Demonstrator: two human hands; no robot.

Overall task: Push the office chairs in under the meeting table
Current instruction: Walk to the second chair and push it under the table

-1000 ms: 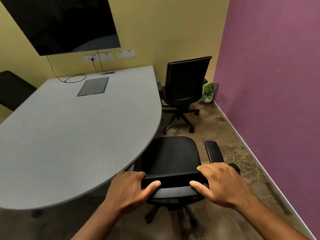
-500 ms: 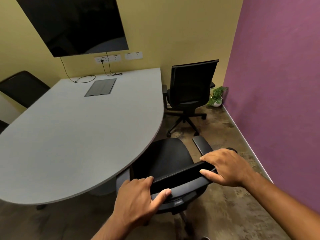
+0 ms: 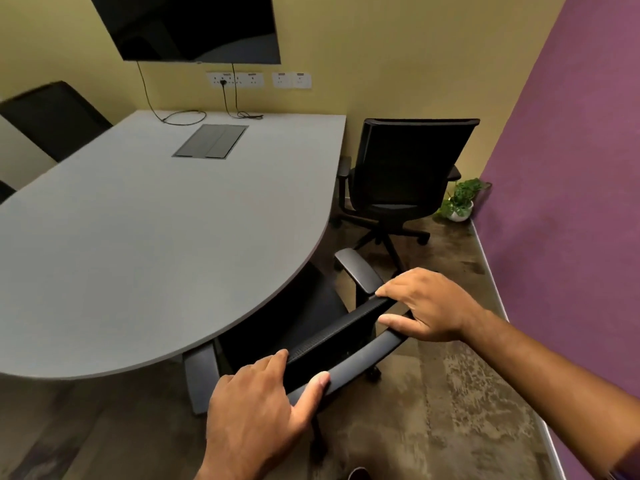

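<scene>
The big grey worktop now covers more of the near chair seat than before. Both hands, left and right, still squeeze its backrest top, set apart.

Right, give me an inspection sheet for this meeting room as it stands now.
Surface: grey meeting table with a rounded end; closed cable hatch set in the top.
Job's things: near chair, seat partly under the table edge; far chair standing clear of the table by the wall.
Clutter: nothing seen on the tabletop apart from cables.
Hands: left hand and right hand both grip the near chair's backrest top.
Cables: black leads run from the wall sockets onto the table's far end.
Surroundings: dark wall screen, small potted plant in the corner, another dark chair at left.
</scene>
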